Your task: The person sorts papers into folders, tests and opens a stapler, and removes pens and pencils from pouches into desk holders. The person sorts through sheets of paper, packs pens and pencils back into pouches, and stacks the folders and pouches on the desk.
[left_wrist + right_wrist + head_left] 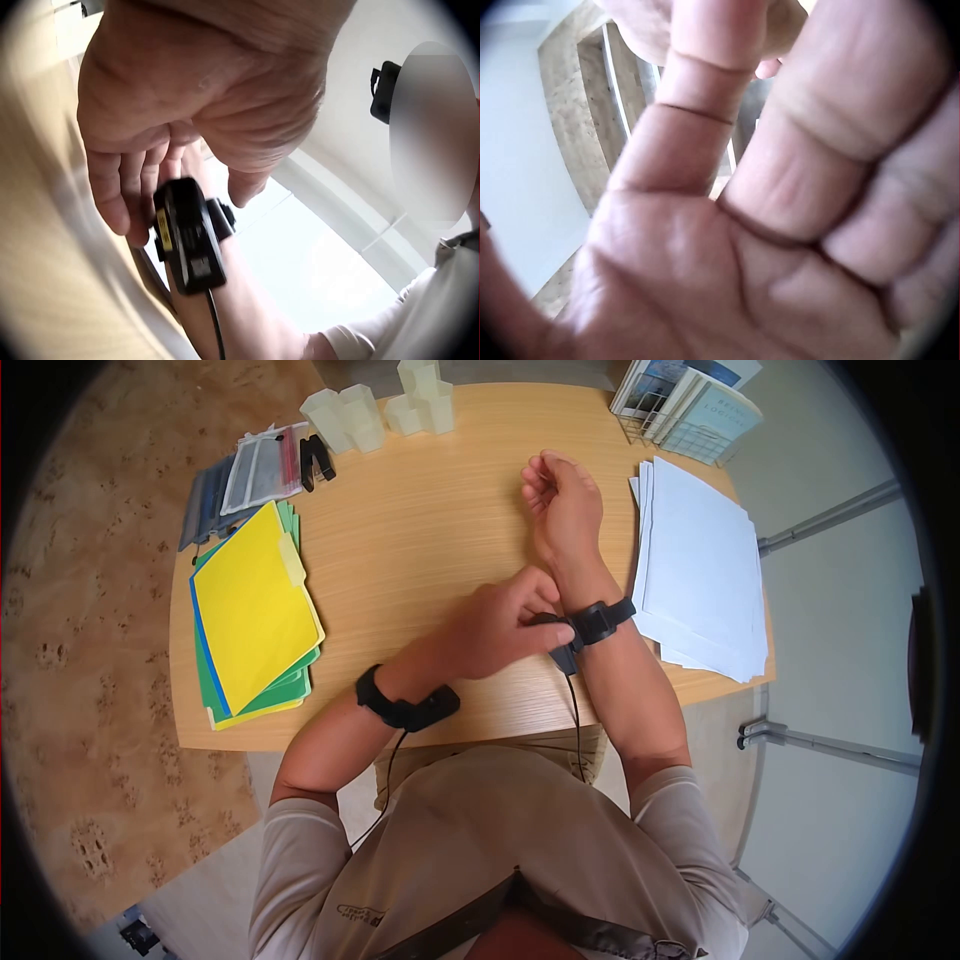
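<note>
My left hand (495, 625) reaches across to my right wrist, its thumb overlapping the small black camera (566, 658) strapped there. In the left wrist view the left hand (202, 90) hangs over that black camera (191, 240), fingers on one side and thumb on the other. The right wrist view is mostly filled by the left palm and fairly straight fingers (675, 150), close before the lens. Beyond the left fingers, part of the right hand (641, 30) shows. My right hand (570, 510) is held over the desk, fingers loosely curled, with nothing in it.
Yellow and green folders (255, 620) lie on the desk's left, below zip pouches (262, 470) and a black stapler-like item (316, 462). Pale hexagonal cups (345, 420) stand at the back. White paper (700, 570) and a wire book rack (690, 435) are on the right.
</note>
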